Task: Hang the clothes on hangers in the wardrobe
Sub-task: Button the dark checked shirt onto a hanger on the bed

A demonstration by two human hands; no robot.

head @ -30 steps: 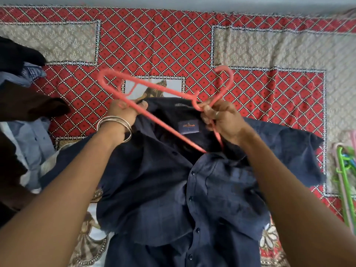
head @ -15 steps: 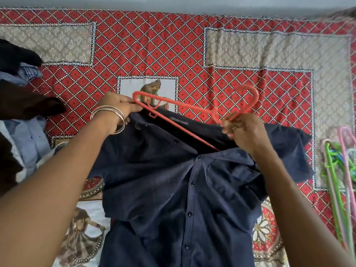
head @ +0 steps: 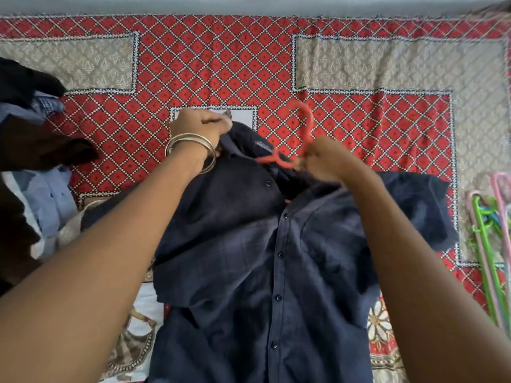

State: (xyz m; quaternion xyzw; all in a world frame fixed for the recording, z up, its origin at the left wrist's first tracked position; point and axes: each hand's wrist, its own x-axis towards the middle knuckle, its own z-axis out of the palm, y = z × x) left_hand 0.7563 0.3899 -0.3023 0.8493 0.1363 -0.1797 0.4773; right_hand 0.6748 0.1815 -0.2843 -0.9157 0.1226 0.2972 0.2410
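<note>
A: What's the biggest thing under the hands?

B: A bedspread [head: 221, 64], red diamond print with beige panels, covering the bed. It reaches out past both hands on every side.

A: And on top of it?

B: A dark navy shirt [head: 249, 258], lying front up and buttoned down the middle. It runs from both hands back toward the person, with one short sleeve spread out to the right of the right hand.

A: Anything off to the sides?

B: Far left of the left hand, a pile of clothes [head: 33, 161], dark and pale blue pieces mixed together. Far right of the right hand, a bunch of spare hangers [head: 489, 244], green and pink, lying at the edge of the view.

A: Where's the hanger for this shirt?

B: The red hanger [head: 304, 125] is at the collar. Its hook sticks up just above the right hand; most of the frame is inside the shirt, hidden.

A: What are the hands doing?

B: The right hand [head: 323, 161] is closed around the hanger's neck. The left hand [head: 199, 125] is closed on the shirt's collar at the left shoulder, fabric pinched in the fingers. Two bangles [head: 190, 146] sit on that wrist.
</note>
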